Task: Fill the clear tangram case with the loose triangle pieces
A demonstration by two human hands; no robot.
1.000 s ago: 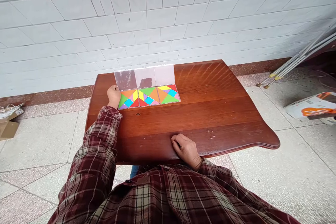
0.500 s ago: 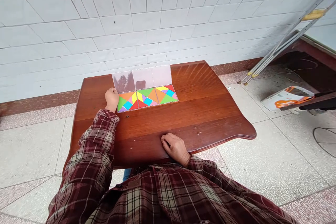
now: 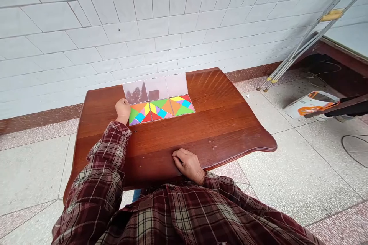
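Note:
A folding tangram puzzle (image 3: pixel 161 108) lies opened out on the wooden table (image 3: pixel 230 130). Its near row of three panels carries bright triangles, squares and slanted pieces, while the three far panels are plain and glossy. At the puzzle's left edge, near the fold, my left hand (image 3: pixel 123 111) is closed, its curled fingers against that edge; the fingertips are hidden. Close to the table's front edge rests my right hand (image 3: pixel 188 164), with fingers loosely curled in and nothing visible in them. It is apart from the puzzle.
A white tiled wall (image 3: pixel 161 46) runs behind the table. At the right, crutches (image 3: pixel 299 49) lean near a dark bench or shelf (image 3: pixel 342 49). A white and orange carton or bag (image 3: pixel 310 104) sits on the floor below, near a thin cable (image 3: pixel 352 149).
Against the table's edges and a dark knot in the wood, the puzzle has shifted slightly right together with my left hand. My right hand stays put. The view has tilted slightly up.

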